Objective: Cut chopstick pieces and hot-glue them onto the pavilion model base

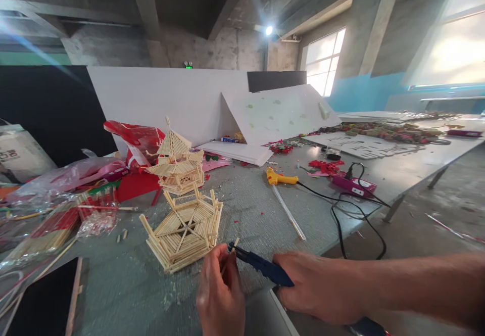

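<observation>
My left hand point(222, 293) is closed in a pinch around a thin wooden stick point(237, 242), whose short end stands up above the fingertips. My right hand point(303, 283) is wrapped round a dark blue hand tool point(265, 267) that looks like cutters. Its jaws meet the stick just by my left fingers; whether they are fully closed I cannot make out. Just beyond my left hand sits a six-sided stick frame point(185, 227) with short posts at its corners. Behind it stands a tiered stick pagoda point(176, 161) with a pointed roof.
A yellow glue gun point(282, 177) with a clear glue stick point(288, 212) lies on the right, its black cord running to a purple power strip point(354, 185). A phone point(45, 295) and bagged sticks point(49, 230) occupy the left. The grey table's edge is near my right forearm.
</observation>
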Motion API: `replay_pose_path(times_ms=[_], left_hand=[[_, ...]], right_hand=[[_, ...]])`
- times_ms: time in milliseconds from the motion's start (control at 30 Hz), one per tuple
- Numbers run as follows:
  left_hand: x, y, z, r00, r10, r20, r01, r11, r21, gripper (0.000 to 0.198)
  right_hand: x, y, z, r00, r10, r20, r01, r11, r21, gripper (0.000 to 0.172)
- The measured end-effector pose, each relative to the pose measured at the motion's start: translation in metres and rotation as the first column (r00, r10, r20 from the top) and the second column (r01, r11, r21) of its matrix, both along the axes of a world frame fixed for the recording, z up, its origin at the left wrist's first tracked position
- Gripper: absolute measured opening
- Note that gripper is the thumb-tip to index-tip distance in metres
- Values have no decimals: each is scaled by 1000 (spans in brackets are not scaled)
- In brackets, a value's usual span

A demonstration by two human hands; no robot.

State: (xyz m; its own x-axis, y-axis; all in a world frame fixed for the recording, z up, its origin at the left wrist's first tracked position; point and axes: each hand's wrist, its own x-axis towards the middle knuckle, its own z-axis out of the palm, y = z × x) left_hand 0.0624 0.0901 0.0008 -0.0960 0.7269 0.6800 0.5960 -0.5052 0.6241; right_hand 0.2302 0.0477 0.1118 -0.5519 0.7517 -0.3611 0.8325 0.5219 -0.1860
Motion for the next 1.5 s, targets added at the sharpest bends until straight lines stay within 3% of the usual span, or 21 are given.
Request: replay_pose_path(times_ms=[100,267,433,500,633,800,967,1067,1200,1333,1500], left_hand=[[2,1,3,999,11,-44,-9,999,49,19],[1,1,4,999,2,-54,0,999,50,18],[3,0,9,1000,-5,-15,6,1000,30,17],[5,0,12,1000,6,3,-6,1000,22,20],[8,1,16,1000,-3,24,4,999,-47,21],[12,4,20,1000,-6,16,8,993,-122,19],[15,10,21,999,15,-31,-16,999,-40,22],[19,13,22,982,42,-186,-50,998,-39,24],[30,22,30,860,14,-511,-122,976,-179,29],[45,32,43,849,-21,-528,-93,978,-188,32],[48,20,60,844,-6,-536,-92,984,-156,30]], right_hand=[[-2,-1,5,967,122,222,-133,991,33,13],[-3,0,8,984,38,175,-34,999,-22,11],[-3,2,8,968,111,227,-113,994,-3,12],[-3,2,8,987,48,156,-47,999,-11,12],[0,4,4,965,-261,-16,257,957,-134,14],[3,9,-2,959,-273,-72,250,940,-232,11],[4,17,4,800,-590,-109,512,766,-389,10],[12,27,7,769,-617,-165,516,752,-410,12],[25,46,10,720,-657,-222,509,718,-475,20],[33,77,14,679,-709,-191,533,655,-536,31],[42,130,7,683,-706,-187,582,680,-446,44]])
